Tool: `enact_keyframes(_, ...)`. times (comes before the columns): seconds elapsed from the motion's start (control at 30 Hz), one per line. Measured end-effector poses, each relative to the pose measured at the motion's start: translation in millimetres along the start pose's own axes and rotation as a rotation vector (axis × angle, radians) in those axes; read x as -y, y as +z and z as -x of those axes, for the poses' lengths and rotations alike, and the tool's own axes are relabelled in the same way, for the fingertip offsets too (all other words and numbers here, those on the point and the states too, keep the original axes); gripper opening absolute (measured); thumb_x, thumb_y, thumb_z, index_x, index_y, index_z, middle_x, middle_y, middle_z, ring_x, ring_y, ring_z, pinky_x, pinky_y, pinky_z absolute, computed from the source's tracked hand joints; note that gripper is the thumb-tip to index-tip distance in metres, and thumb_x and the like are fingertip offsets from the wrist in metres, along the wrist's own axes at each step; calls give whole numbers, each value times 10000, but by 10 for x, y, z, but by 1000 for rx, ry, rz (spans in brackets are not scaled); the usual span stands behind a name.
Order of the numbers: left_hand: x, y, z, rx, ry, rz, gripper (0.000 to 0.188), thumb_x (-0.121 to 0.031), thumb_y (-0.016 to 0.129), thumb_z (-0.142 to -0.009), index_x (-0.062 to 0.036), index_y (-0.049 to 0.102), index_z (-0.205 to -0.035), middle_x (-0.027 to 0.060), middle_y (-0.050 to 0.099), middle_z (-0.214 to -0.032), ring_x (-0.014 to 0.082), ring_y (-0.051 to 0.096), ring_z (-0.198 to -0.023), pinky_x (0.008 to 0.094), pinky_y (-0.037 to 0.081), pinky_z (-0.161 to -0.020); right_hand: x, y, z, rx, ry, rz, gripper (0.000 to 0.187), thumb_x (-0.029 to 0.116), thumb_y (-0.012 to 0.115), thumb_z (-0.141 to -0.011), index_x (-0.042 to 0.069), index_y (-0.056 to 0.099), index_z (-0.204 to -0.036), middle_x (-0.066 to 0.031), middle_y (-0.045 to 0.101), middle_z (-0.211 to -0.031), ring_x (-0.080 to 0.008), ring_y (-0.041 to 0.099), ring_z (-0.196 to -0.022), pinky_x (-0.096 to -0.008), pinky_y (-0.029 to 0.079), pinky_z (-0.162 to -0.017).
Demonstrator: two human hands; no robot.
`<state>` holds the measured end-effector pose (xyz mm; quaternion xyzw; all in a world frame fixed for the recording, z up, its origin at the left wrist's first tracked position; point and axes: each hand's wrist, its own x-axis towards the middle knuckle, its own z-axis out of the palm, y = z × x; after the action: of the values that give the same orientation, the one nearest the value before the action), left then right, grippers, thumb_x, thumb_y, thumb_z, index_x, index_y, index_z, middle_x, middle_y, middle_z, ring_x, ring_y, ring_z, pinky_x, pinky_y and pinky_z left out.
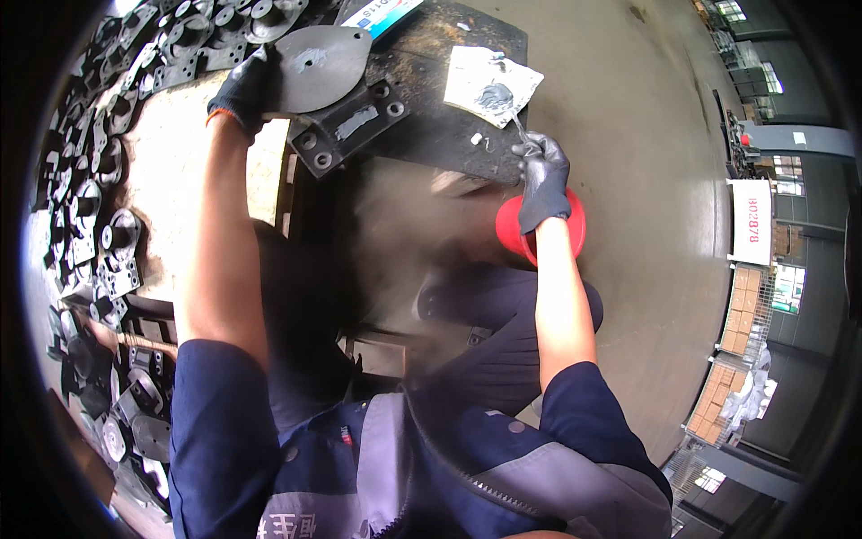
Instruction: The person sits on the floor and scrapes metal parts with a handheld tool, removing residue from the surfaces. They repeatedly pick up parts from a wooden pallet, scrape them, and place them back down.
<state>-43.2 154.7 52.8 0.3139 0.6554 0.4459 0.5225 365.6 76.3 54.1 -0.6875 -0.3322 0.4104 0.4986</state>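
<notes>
My left hand, in a dark glove with an orange cuff, is closed on the left edge of a dark metal part with a flat, pointed-oval plate. A grey smear marks the plate's middle. The part's block-like base has several holes at its corners and another grey smear. My right hand, also gloved, grips a thin stick-like tool. The tool's far end is at grey paste on a white sheet, which lies on the dark worktop.
A red bucket stands below my right hand. Many similar black metal parts crowd the pale board at left. A blue-and-white box lies at the worktop's far edge. A small white bit lies near the sheet.
</notes>
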Motion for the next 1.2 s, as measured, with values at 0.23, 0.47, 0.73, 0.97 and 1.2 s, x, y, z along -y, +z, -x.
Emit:
enact_keyframes(0.23,54,60,-69,-24,19,138,397,-528,489,-862,-145,591,-875,-32,469,-570,87,344,-400,262,274,-349,-135,-40,-375,-90,-566,650,110,49,495,-829,45,593,-879,-86,620,-755,-197,574,-638,-319,464,-603)
enact_keyframes(0.47,161,-82,-230,48,-13,109,350,-450,524,-877,-114,607,-928,0,567,-722,90,458,-583,263,401,-511,180,49,-211,-82,-633,1410,97,136,570,-759,121,631,-834,-132,632,-853,-321,608,-769,-384,485,-682)
enact_keyframes(0.73,117,-34,-163,7,-23,270,355,-418,573,-846,-72,623,-908,1,572,-788,95,471,-670,242,396,-599,236,174,-199,18,-743,1274,116,179,562,-786,119,647,-837,-141,631,-807,-328,605,-755,-414,476,-708)
enact_keyframes(0.97,59,17,-95,-9,1,125,333,-404,574,-854,-78,618,-909,-12,561,-779,90,470,-673,233,402,-598,151,238,-264,-53,-609,1357,156,227,564,-797,136,656,-882,-135,641,-864,-314,616,-811,-393,489,-749)
enact_keyframes(1.2,125,23,-117,45,37,193,398,-486,531,-841,-97,604,-882,-20,536,-722,98,449,-599,251,367,-512,164,175,-311,21,-672,1075,161,188,562,-765,50,622,-821,-195,612,-836,-382,593,-809,-444,475,-698)
